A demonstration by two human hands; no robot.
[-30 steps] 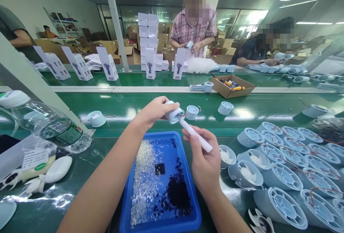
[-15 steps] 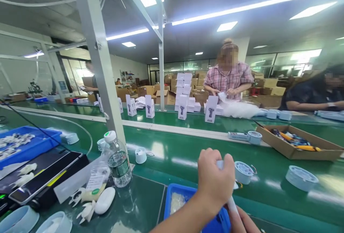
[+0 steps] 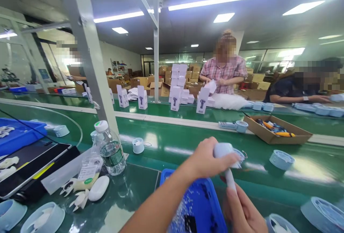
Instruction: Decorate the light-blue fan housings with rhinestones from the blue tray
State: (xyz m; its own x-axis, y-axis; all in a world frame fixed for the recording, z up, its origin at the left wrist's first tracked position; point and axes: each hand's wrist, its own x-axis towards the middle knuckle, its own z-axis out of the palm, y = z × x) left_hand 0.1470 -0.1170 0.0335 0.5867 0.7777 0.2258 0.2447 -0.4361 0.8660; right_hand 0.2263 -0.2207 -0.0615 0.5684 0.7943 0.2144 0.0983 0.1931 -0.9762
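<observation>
My left hand (image 3: 206,157) is wrapped around the round light blue head of what looks like a handheld fan (image 3: 223,150). Below it, my right hand (image 3: 245,208) grips the pale handle, its fingers closed along it. Both hands are above the front edge of the green conveyor, just right of a blue tray (image 3: 205,204) that holds small white bits and dark pieces. Behind the fan, another light blue round housing (image 3: 239,157) with a thin wire is partly hidden. More such housings lie near my right hand, one round housing (image 3: 282,159) standing on the belt.
A water bottle (image 3: 111,150) stands left, beside a white oval case (image 3: 99,188) and white fan-blade pieces (image 3: 80,200). A cardboard box (image 3: 279,136) with tools sits across the belt. Printed white boxes (image 3: 175,100) line the far side, where several people work.
The view has swung right and slightly down. My left hand has turned, bringing the round fan head into sight. My right hand shows more fully, and more of the blue tray is visible.
</observation>
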